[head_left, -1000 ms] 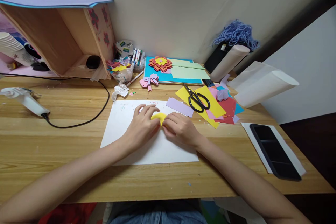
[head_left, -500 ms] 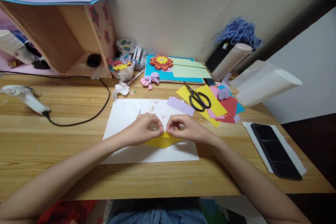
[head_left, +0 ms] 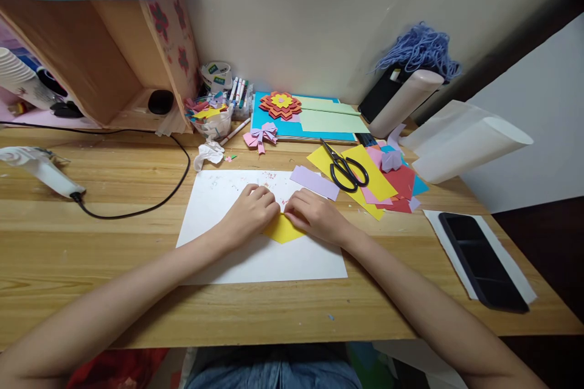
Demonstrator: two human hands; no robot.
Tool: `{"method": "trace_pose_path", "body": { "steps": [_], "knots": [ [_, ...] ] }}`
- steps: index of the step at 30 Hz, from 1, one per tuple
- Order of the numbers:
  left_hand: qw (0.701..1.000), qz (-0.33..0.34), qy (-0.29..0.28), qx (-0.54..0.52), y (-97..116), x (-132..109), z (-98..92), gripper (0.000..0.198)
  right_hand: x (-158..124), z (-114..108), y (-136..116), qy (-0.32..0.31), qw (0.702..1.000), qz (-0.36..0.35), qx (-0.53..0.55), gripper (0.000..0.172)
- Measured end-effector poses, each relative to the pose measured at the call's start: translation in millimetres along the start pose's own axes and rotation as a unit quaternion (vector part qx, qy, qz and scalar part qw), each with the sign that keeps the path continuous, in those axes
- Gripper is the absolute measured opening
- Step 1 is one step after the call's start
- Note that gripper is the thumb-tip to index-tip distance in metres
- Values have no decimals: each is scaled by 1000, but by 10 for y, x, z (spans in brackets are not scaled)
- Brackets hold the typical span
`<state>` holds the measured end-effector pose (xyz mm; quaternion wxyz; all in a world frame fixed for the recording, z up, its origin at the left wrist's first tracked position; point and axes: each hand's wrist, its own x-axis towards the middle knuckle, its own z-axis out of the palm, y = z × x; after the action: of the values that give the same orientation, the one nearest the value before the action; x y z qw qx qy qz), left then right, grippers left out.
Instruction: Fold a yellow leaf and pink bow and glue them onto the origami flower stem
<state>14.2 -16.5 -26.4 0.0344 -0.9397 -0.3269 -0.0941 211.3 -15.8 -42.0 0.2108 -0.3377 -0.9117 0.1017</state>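
Observation:
A small piece of yellow paper point(head_left: 283, 230) lies on the large white sheet point(head_left: 255, 264) in front of me, its near edge coming to a blunt point. My left hand point(head_left: 255, 209) has its fingers curled and pressed on the paper's left upper edge. Across from it, my right hand point(head_left: 314, 214) pinches the right upper edge, thumb and fingertips together. The fingertips of both hands almost meet at the far fold, and they hide the paper's two sides.
Black-handled scissors point(head_left: 344, 168) lie on yellow paper to the right, beside lilac strips point(head_left: 314, 182). Behind are a layered paper flower point(head_left: 280, 104) and a paper bow point(head_left: 261, 137). A glue gun point(head_left: 43, 171) with its cord is left; a phone point(head_left: 483, 261) is right.
Both hands have lowered from holding the yellow paper slightly raised to pressing it against the white sheet. The paper sits a little farther from me, and the fingers are more closed.

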Motion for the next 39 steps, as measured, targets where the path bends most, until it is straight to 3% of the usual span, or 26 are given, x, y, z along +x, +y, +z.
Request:
{"method": "trace_pose_path", "body": {
  "steps": [6, 11, 17, 33, 39],
  "knots": [
    [990, 64, 14, 124, 126, -37, 19, 25, 4, -36, 7, -4, 985, -109, -135, 23],
    [991, 43, -2, 127, 322, -90, 40, 27, -8, -51, -4, -18, 968, -159, -192, 28],
    [987, -27, 16, 159, 531, -154, 90, 32, -12, -72, -50, -36, 963, -162, -213, 26],
    [976, -52, 5, 211, 637, -249, 178, 41, -22, -62, -45, -48, 966, -152, -205, 24],
    [971, -50, 32, 230, 655, -255, 221, 40, -23, -63, -44, -51, 965, -154, -204, 22]
  ]
}}
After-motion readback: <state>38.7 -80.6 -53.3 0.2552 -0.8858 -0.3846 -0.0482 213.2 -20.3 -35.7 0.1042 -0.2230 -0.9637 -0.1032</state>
